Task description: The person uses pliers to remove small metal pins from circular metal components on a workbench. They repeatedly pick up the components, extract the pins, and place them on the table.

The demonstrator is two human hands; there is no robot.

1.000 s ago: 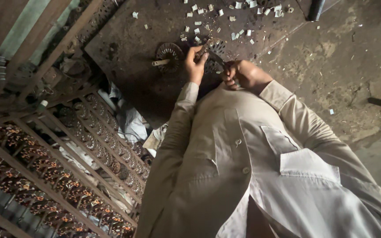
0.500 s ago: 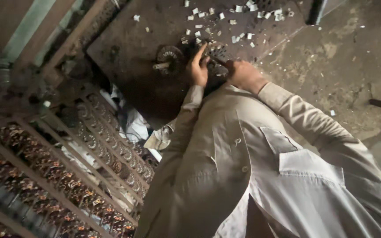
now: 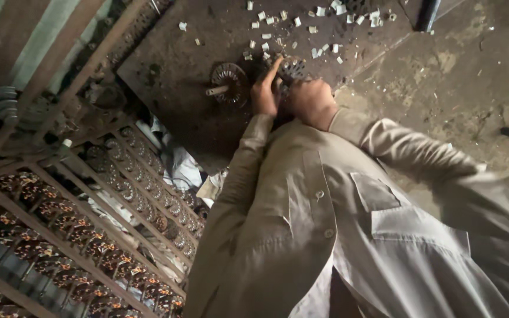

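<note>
The round slotted metal core, likely heavy, stiff and best gripped by its rim, lay on the dark counter beside a second shafted core, with the left hand and right hand both grasping it amid pale scraps

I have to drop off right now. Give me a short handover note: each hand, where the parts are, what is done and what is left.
Left hand: on the round slotted disc, index finger stretched over its rim.
Right hand: curled over the same disc's near side; what it grips is hidden.
Second disc with shaft: beside the left hand on the dark slab, untouched.
Small white pieces: scattered beyond the hands.
Done: nothing visibly finished.
Left: the disc in hand, probably the shafted one too.
</note>
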